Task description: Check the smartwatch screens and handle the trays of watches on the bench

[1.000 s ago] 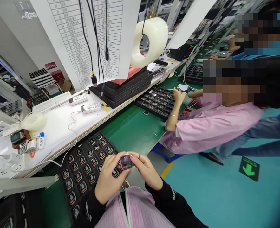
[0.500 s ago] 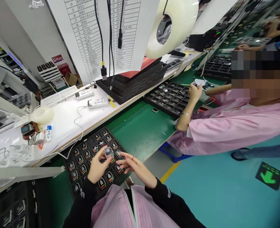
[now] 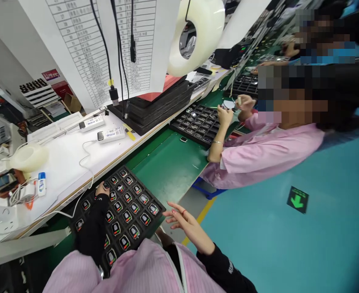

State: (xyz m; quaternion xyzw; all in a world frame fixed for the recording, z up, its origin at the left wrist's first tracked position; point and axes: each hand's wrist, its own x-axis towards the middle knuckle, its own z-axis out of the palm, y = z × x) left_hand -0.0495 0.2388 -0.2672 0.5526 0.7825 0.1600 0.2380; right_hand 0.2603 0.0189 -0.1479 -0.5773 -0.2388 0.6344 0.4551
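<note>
A black foam tray [image 3: 142, 223] with rows of square compartments lies in front of me on the green bench. Most of its visible compartments hold a smartwatch face [image 3: 127, 216] with a lit screen. My left hand [image 3: 102, 189] reaches to the far left edge of the tray, fingers closed round a dark smartwatch [image 3: 106, 185] at a compartment there. The fingertips are partly hidden. Off the tray's right corner hovers my right hand [image 3: 191, 228], fingers stretched out and spread, holding nothing.
A white shelf [image 3: 66, 162] behind the tray carries cables, white boxes [image 3: 110, 135] and a tape roll [image 3: 29, 157]. Stacked black trays [image 3: 155, 108] stand farther back. A co-worker in a pink sleeve [image 3: 258, 154] sits at the right beside another tray [image 3: 197, 126]. Cables hang overhead.
My left hand has moved from in front of my chest, where it held a clear-edged watch piece, to the tray's far left edge. My right hand has drawn away from it. The view has turned right.
</note>
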